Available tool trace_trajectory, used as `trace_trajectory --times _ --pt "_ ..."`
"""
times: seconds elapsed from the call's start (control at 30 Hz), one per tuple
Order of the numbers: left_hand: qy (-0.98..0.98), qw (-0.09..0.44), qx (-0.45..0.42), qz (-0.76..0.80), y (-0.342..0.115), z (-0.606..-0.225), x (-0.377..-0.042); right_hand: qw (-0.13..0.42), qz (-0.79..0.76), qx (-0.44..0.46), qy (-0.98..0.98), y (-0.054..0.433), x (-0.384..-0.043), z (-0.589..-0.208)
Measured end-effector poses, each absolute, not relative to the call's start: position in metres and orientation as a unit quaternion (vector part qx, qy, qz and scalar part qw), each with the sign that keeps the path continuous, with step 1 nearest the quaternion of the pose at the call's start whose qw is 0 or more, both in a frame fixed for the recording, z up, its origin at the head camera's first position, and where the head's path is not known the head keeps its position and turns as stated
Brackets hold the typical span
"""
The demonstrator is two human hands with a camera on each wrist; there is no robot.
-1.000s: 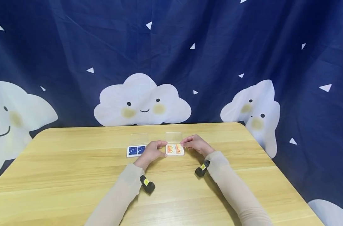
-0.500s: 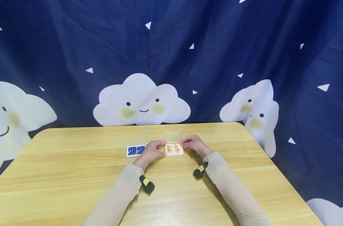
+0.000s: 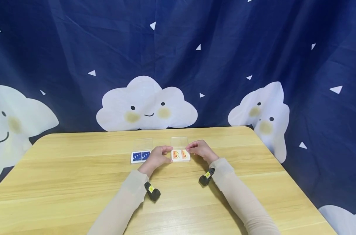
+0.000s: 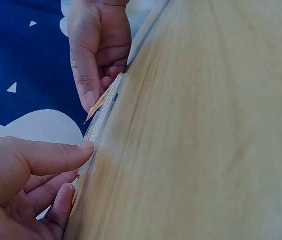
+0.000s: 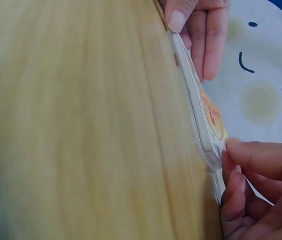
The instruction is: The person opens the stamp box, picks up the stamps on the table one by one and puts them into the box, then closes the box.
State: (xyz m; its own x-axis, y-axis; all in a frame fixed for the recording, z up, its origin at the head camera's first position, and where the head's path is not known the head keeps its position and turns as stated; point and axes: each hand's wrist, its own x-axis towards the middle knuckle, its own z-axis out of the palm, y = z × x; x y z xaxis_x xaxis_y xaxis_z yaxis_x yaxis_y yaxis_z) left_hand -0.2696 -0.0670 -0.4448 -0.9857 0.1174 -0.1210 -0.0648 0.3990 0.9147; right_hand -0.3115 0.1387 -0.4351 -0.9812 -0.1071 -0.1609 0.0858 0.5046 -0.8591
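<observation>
My left hand (image 3: 156, 158) grips the left side of a flat clear plastic case (image 5: 193, 95), thumb at the near edge and forefinger at the far edge. The case's transparent lid (image 3: 179, 141) is folded back behind it. Inside, two white-and-orange printed cards lie side by side. The right-hand card (image 4: 96, 106) is tilted up at its outer edge, where thumb and forefinger of my right hand (image 3: 202, 150) pinch its far corner. In the right wrist view, the right thumb (image 5: 251, 155) sits right at the card's corner.
A second clear case (image 3: 140, 162) with two dark blue printed cards stands to the left, lid folded back. The wooden table (image 3: 178, 202) ends just behind both cases. Behind it hangs a dark blue curtain (image 3: 178, 49) printed with white clouds. Both wrists carry black cameras.
My right wrist has shifted slightly left, and the right-hand orange card sits a little closer to its neighbour. The left hand keeps its grip on the case.
</observation>
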Motion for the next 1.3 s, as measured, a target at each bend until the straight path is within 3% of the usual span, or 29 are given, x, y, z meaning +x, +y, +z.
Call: trace_trajectory --times 0.43,1.0,1.3 --pt "0.831 0.085 0.017 0.550 -0.068 -0.443 -0.270 0.085 -0.492 -0.015 0.866 0.137 -0.311 -0.437" --pt "0.834 0.079 0.021 0.546 -0.068 -0.445 -0.270 0.160 -0.527 -0.050 0.833 0.152 -0.320 -0.428" --pt "0.837 0.080 0.030 0.540 -0.068 -0.446 -0.269 0.157 -0.584 -0.105 0.789 0.153 -0.331 -0.431"
